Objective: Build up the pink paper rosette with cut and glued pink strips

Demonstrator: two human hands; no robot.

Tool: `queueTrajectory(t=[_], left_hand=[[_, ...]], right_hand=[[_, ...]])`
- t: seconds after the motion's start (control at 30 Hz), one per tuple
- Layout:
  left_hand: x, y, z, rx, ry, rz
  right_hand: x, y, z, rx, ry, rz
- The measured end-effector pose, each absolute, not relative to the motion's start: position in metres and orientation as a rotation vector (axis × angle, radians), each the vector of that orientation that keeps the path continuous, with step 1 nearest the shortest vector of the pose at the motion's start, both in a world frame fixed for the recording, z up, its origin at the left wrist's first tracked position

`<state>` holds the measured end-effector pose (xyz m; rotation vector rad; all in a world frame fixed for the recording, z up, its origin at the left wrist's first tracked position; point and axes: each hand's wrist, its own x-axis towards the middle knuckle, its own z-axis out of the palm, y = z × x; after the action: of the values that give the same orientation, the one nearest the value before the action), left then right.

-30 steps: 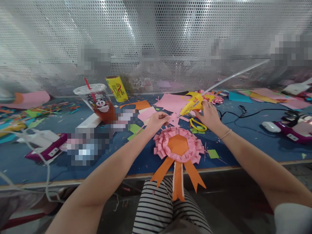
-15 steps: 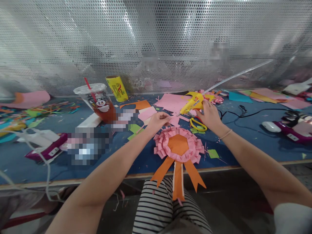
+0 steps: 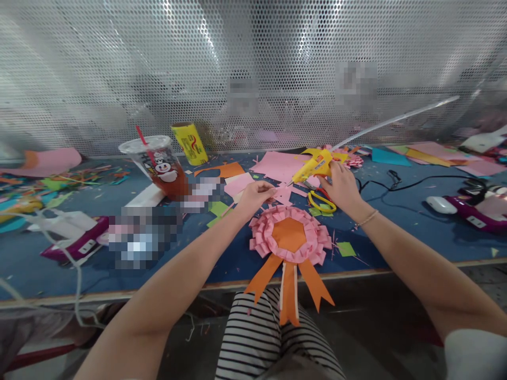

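Glue gun [image 3: 317, 165], held beyond a pink rosette [image 3: 290, 235] in the curled fingers of the right hand [image 3: 343, 184], was yellow with a clear stick [image 3: 396, 123] slanting up behind, its nozzle near pink paper [image 3: 282, 192] pinched by the left hand [image 3: 256, 196], while scissors [image 3: 325, 200] lay alongside, a pink sheet [image 3: 277, 164] farther off, perforated metal [image 3: 269, 58] behind.

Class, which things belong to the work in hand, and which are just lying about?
In the work:
yellow glue gun in the right hand
pink paper in the left hand's fingertips
probably the pink-and-orange rosette

Lying about, it seems:
drink cup
yellow tube
green paper scrap
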<state>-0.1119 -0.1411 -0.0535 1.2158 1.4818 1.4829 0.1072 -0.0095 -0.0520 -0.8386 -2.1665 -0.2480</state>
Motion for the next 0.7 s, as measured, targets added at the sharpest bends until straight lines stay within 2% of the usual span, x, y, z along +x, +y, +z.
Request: queueTrajectory(t=[0.33, 0.7], left_hand=[[-0.112, -0.141, -0.053, 1.183, 1.402, 1.504], [-0.111, -0.143, -0.049, 0.990, 1.271, 1.624]], right_hand=[[0.107, -0.006, -0.057, -0.915, -2.127, -0.296], [0.146, 0.043, -0.065, -1.329, -2.114, -0.107]])
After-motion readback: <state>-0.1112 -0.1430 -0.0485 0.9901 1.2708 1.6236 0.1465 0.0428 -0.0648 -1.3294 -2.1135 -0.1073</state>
